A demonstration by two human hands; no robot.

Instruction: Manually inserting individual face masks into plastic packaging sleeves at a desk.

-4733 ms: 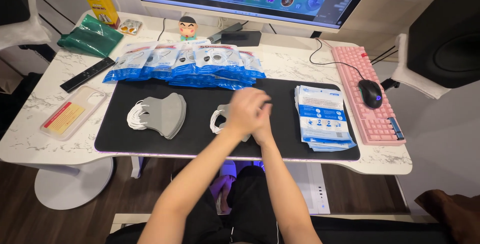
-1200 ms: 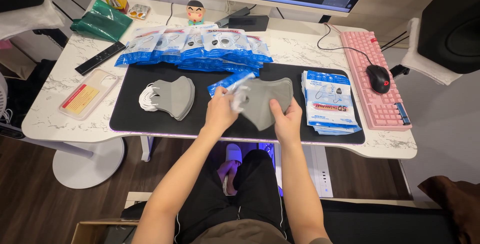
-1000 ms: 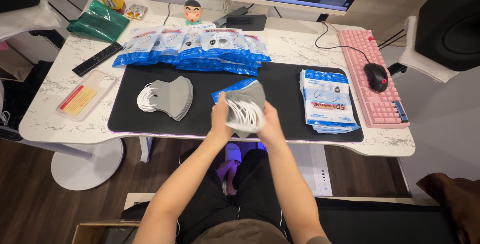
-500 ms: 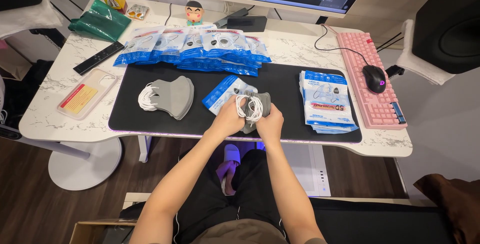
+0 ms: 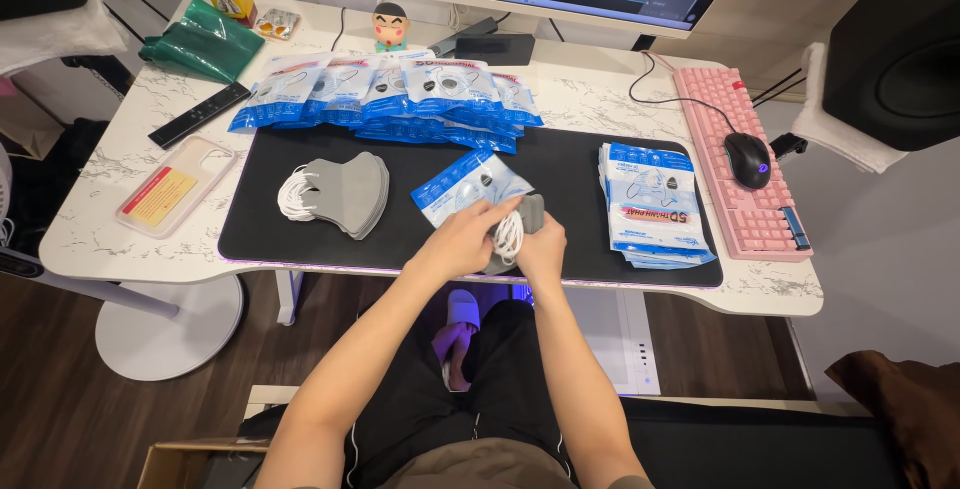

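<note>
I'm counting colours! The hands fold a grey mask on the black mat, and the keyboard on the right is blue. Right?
Not quite: the keyboard is pink, as the head view shows. The hands do fold a grey mask over the black mat.

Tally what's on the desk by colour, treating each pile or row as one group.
Blue pouch groups: 3 (back row, single pouch, right stack)
Grey mask groups: 2 (pile, folded mask in both hands)
Pink: 1 (keyboard)
Green: 1 (bag)
Black: 3 (mouse, remote, mat)
Total: 10
</note>
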